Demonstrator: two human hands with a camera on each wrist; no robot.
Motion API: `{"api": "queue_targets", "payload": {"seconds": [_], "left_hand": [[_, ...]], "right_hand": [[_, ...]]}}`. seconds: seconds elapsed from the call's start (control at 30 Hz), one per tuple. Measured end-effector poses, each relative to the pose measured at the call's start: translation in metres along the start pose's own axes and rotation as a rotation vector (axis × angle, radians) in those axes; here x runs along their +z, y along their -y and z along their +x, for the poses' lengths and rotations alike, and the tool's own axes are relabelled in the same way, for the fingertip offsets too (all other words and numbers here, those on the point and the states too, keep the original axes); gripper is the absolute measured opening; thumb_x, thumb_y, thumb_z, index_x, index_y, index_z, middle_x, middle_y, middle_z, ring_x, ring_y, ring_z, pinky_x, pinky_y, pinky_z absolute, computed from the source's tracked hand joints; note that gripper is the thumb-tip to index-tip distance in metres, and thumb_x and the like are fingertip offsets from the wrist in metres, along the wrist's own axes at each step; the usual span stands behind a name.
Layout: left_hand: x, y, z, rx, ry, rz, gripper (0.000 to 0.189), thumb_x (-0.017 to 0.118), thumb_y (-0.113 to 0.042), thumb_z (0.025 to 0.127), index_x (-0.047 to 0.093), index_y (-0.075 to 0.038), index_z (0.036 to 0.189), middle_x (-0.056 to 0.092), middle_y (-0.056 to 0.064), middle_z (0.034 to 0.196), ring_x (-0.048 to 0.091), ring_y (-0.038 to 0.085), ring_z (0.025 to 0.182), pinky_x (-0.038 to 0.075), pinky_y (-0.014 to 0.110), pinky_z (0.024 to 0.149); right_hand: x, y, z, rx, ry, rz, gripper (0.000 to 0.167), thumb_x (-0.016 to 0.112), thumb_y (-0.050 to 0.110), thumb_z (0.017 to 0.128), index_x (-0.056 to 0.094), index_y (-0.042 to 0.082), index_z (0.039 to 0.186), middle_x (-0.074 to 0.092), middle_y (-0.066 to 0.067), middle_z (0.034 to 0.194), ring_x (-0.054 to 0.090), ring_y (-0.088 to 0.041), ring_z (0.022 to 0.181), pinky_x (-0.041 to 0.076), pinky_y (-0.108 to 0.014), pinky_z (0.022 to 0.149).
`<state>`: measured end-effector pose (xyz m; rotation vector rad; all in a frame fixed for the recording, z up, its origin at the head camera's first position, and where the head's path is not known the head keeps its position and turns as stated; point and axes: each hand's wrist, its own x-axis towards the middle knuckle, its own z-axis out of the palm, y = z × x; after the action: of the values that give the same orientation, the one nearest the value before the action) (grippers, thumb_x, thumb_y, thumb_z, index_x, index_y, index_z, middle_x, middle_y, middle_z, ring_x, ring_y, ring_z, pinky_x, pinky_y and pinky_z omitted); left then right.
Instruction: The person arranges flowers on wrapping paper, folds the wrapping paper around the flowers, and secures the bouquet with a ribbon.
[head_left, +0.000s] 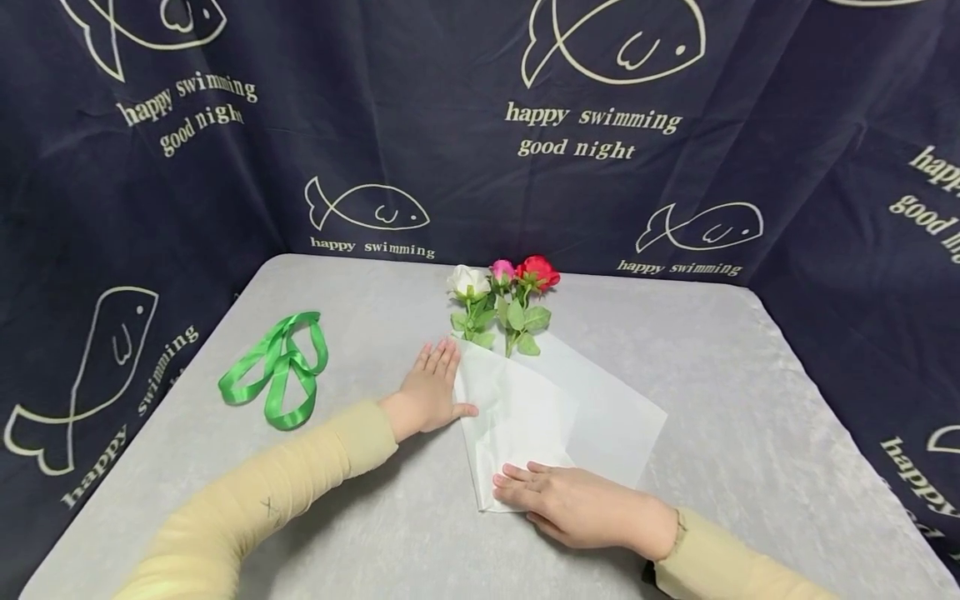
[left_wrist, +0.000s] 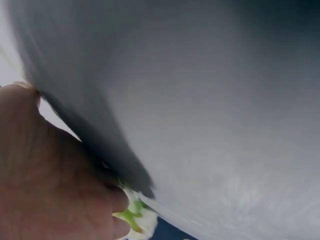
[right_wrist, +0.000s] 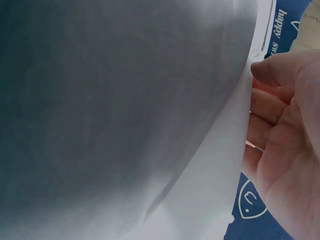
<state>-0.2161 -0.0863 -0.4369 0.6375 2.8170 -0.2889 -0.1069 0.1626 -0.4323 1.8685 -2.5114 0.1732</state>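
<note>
A white sheet of wrapping paper [head_left: 615,404] lies on the table, its left part folded over the flower stems. From its top stick out a white rose [head_left: 470,283], a pink rose [head_left: 502,270] and a red rose [head_left: 538,273] with green leaves; the lower stems are hidden. My left hand [head_left: 429,390] rests flat along the paper's left edge, fingers straight. In the left wrist view the white rose [left_wrist: 143,223] shows beyond that hand's fingers. With extended fingers, my right hand [head_left: 577,502] presses on the paper's lower end. The right wrist view shows the paper [right_wrist: 212,165] beside that hand.
A loosely looped green ribbon [head_left: 279,375] lies on the left of the grey cloth-covered table [head_left: 750,467]. Behind the table and at both sides hangs a dark blue curtain [head_left: 465,150] with fish drawings and lettering.
</note>
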Motion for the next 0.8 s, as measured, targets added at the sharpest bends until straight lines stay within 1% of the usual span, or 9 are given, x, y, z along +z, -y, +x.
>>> {"api": "queue_targets", "payload": {"seconds": [0.1,0.2,0.33,0.4,0.5,0.6,0.67,0.73,0.8], "left_hand": [[0.003,-0.008,-0.013,0.032,-0.017,0.020,0.102,0.025,-0.076,0.085,0.009,0.000,0.150,0.001,0.016,0.157,0.000,0.029,0.145,0.000,0.044,0.117],[0.006,-0.015,-0.026,0.080,-0.034,0.030,0.103,0.027,-0.077,0.083,0.011,0.001,0.149,0.004,0.017,0.157,0.003,0.029,0.145,0.003,0.044,0.118],[0.007,-0.021,-0.038,0.136,-0.034,0.030,0.106,0.027,-0.079,0.082,0.011,0.001,0.149,0.004,0.018,0.157,0.002,0.030,0.145,0.004,0.044,0.118],[0.007,-0.021,-0.041,0.142,-0.033,0.030,0.107,0.027,-0.080,0.082,0.011,0.001,0.149,0.003,0.018,0.157,0.002,0.031,0.145,0.004,0.044,0.117],[0.005,-0.020,-0.045,0.153,-0.037,0.000,0.106,0.029,-0.079,0.082,0.011,0.001,0.149,0.003,0.018,0.157,0.001,0.031,0.145,0.004,0.043,0.118],[0.003,-0.019,-0.050,0.190,-0.040,-0.059,0.105,0.033,-0.077,0.083,0.012,0.002,0.149,0.004,0.019,0.156,0.001,0.031,0.145,0.004,0.044,0.117],[0.004,-0.019,-0.052,0.217,-0.042,-0.083,0.105,0.034,-0.076,0.083,0.012,0.003,0.149,0.004,0.020,0.156,0.001,0.031,0.145,0.005,0.045,0.117],[0.004,-0.019,-0.054,0.233,-0.044,-0.084,0.104,0.034,-0.075,0.084,0.013,0.004,0.148,0.005,0.020,0.156,0.002,0.032,0.145,0.006,0.045,0.117],[0.006,-0.020,-0.054,0.233,-0.046,-0.067,0.103,0.033,-0.075,0.085,0.013,0.004,0.148,0.005,0.021,0.156,0.002,0.032,0.145,0.006,0.045,0.117]], "right_hand": [[0.000,-0.001,0.000,0.006,0.013,0.006,0.045,0.060,0.012,0.090,0.052,0.006,0.133,0.055,-0.007,0.134,0.050,-0.019,0.126,0.045,-0.037,0.100],[-0.001,-0.001,-0.001,0.011,0.020,0.010,0.044,0.060,0.012,0.090,0.052,0.006,0.133,0.055,-0.007,0.134,0.050,-0.019,0.126,0.045,-0.038,0.100],[-0.002,-0.002,-0.002,0.017,0.019,0.020,0.044,0.060,0.012,0.089,0.053,0.006,0.133,0.056,-0.007,0.133,0.051,-0.019,0.125,0.045,-0.038,0.099],[-0.004,-0.002,0.000,0.022,0.008,0.025,0.042,0.060,0.011,0.089,0.055,0.007,0.131,0.056,-0.006,0.133,0.051,-0.019,0.125,0.045,-0.037,0.099],[-0.006,-0.001,0.004,0.020,-0.030,0.012,0.037,0.061,0.013,0.089,0.059,0.008,0.126,0.059,-0.004,0.129,0.054,-0.018,0.122,0.046,-0.034,0.098],[-0.006,0.001,0.010,0.020,-0.092,-0.013,0.031,0.061,0.015,0.089,0.061,0.009,0.120,0.063,-0.002,0.120,0.058,-0.015,0.113,0.047,-0.028,0.096],[-0.004,0.003,0.014,0.016,-0.126,-0.040,0.031,0.061,0.016,0.089,0.061,0.009,0.119,0.062,-0.001,0.116,0.058,-0.014,0.109,0.047,-0.027,0.095],[-0.002,0.003,0.017,0.010,-0.141,-0.062,0.033,0.061,0.018,0.089,0.059,0.009,0.121,0.060,-0.002,0.119,0.056,-0.015,0.112,0.045,-0.028,0.097],[0.001,0.003,0.018,-0.007,-0.132,-0.086,0.038,0.061,0.020,0.089,0.057,0.010,0.126,0.056,-0.004,0.128,0.053,-0.018,0.120,0.043,-0.032,0.101]]}}
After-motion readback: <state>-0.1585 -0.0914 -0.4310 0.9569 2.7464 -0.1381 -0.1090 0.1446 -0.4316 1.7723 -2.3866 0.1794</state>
